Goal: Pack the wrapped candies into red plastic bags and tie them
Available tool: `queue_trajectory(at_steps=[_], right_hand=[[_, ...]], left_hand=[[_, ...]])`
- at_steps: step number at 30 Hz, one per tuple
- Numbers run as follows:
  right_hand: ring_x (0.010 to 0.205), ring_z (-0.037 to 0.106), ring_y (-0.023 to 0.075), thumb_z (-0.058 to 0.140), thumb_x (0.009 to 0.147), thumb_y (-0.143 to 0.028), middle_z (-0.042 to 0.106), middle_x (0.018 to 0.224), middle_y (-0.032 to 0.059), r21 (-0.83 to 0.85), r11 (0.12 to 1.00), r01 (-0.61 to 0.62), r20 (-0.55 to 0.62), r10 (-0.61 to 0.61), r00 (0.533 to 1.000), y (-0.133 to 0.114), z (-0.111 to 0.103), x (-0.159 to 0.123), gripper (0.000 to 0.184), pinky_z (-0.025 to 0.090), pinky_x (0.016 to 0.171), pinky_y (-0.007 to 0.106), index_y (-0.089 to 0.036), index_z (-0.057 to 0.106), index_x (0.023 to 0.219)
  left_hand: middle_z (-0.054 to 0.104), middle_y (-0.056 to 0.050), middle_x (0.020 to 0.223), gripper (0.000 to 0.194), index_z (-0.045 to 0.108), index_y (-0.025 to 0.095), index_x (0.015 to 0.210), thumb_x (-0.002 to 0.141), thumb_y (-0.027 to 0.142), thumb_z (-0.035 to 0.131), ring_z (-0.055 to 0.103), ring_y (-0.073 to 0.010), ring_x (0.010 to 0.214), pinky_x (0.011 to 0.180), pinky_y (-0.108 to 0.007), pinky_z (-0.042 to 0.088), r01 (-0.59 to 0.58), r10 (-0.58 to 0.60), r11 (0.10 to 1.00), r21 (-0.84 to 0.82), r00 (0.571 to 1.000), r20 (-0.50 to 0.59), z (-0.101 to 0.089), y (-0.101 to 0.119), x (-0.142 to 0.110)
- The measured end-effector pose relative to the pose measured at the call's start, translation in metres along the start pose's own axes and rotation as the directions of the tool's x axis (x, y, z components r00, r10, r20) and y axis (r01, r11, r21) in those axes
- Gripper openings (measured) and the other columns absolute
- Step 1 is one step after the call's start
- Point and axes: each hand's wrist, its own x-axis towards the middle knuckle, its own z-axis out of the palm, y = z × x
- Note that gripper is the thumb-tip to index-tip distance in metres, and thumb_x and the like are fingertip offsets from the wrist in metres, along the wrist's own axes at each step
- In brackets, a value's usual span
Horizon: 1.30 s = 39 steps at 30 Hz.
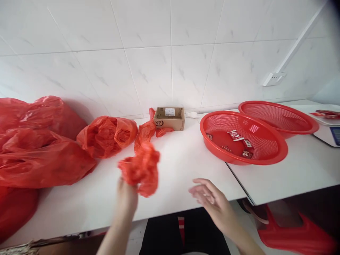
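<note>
My left hand is closed around a crumpled red plastic bag, which is lifted over the white table and blurred by motion. My right hand hovers above the table's front edge with its fingers loosely apart and nothing in them. Beyond it to the right stands a red perforated basket with several small wrapped packets at its bottom. Behind the held bag, more thin red plastic lies bunched against a small cardboard box.
Large red plastic bags fill the left side, beside a smaller opened one. A second red basket and a white scale stand at the right. Under the table's right part is a red stool. A tiled wall closes the back.
</note>
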Motion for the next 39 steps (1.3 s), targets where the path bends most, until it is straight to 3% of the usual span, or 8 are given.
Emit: queue_trajectory(at_steps=[5,13,19,22,26,30,35,39], right_hand=[[0.091,0.063,0.018,0.059,0.088,-0.04,0.065,0.103,0.0048,0.174,0.973,0.15,0.007,-0.153,0.988,-0.011,0.03,0.024,0.035,0.052,0.081,0.031,-0.023,0.051,0.118],[0.054,0.04,0.0084,0.067,0.081,-0.042,0.046,0.061,-0.0062,0.347,0.936,0.062,-0.233,0.022,0.972,0.01,-0.03,0.024,0.028,0.034,0.051,0.021,-0.02,0.05,0.079],[0.057,0.046,0.0091,0.073,0.075,-0.045,0.052,0.067,-0.005,0.467,0.879,0.099,-0.337,0.074,0.939,0.02,-0.032,0.038,0.035,0.035,0.05,0.021,-0.02,0.05,0.081],[0.058,0.053,0.0122,0.076,0.067,-0.048,0.058,0.071,-0.0029,0.542,0.834,0.104,-0.429,0.168,0.888,0.033,-0.044,0.051,0.042,0.039,0.05,0.023,-0.021,0.049,0.084],[0.055,0.049,0.0105,0.072,0.072,-0.048,0.051,0.064,-0.0055,0.464,0.868,0.175,-0.585,0.152,0.797,0.046,-0.066,0.053,0.037,0.041,0.053,0.024,-0.021,0.048,0.082],[0.061,0.051,0.0112,0.063,0.084,-0.043,0.055,0.071,-0.002,0.06,0.985,0.161,-0.672,-0.08,0.736,0.026,-0.053,0.027,0.025,0.044,0.061,0.025,-0.02,0.053,0.088],[0.088,0.061,0.0158,0.05,0.094,-0.029,0.066,0.095,0.0051,-0.284,0.865,0.413,-0.192,-0.473,0.86,-0.029,0.002,-0.002,0.012,0.048,0.079,0.027,-0.021,0.059,0.098],[0.079,0.063,0.0171,0.049,0.095,-0.032,0.069,0.081,0.0049,-0.574,0.67,0.472,0.279,-0.382,0.881,-0.031,0.018,0.006,0.024,0.045,0.089,0.034,-0.018,0.065,0.085]], left_hand=[[0.057,-0.001,0.058,0.027,0.061,0.017,0.058,0.073,0.037,0.071,0.05,-0.0138,0.058,0.057,-0.026,0.045,0.16,-0.104,0.971,-0.178,0.952,0.289,0.047,-0.026,-0.049],[0.052,0.006,0.062,0.028,0.056,0.02,0.071,0.072,0.039,0.075,0.048,-0.0078,0.056,0.051,-0.018,0.045,0.248,-0.229,0.825,-0.507,0.968,0.099,0.004,-0.013,-0.001],[0.038,0.007,0.058,0.033,0.052,0.019,0.062,0.074,0.04,0.073,0.041,-0.0065,0.052,0.054,-0.02,0.048,0.363,-0.28,0.744,-0.561,0.932,0.231,0.012,-0.019,-0.015],[0.055,0.002,0.077,0.016,0.067,0.02,0.084,0.074,0.031,0.072,0.052,-0.0107,0.065,0.059,-0.024,0.051,0.463,-0.302,0.776,-0.428,0.869,0.392,0.011,-0.014,-0.03],[0.063,-0.003,0.092,0.059,0.057,0.03,0.129,0.071,0.032,0.07,0.057,-0.0142,0.062,0.058,-0.031,0.052,0.548,-0.306,0.794,-0.265,0.736,0.604,0.003,0.005,-0.052],[0.063,-0.008,0.117,0.084,0.029,0.043,0.148,0.074,0.045,0.069,0.052,-0.0106,0.052,0.055,-0.034,0.052,0.422,-0.264,0.893,-0.155,0.771,0.579,0.007,0.016,-0.064],[0.045,-0.013,0.145,0.098,0.015,0.047,0.15,0.073,0.043,0.075,0.056,-0.0107,0.058,0.058,-0.032,0.052,0.26,-0.151,0.964,-0.06,0.717,0.681,0.021,0.01,-0.067],[0.035,-0.012,0.153,0.11,0.003,0.052,0.149,0.07,0.039,0.078,0.059,-0.0116,0.058,0.057,-0.035,0.056,0.226,-0.178,0.974,0.021,0.707,0.684,0.015,0.014,-0.059]])
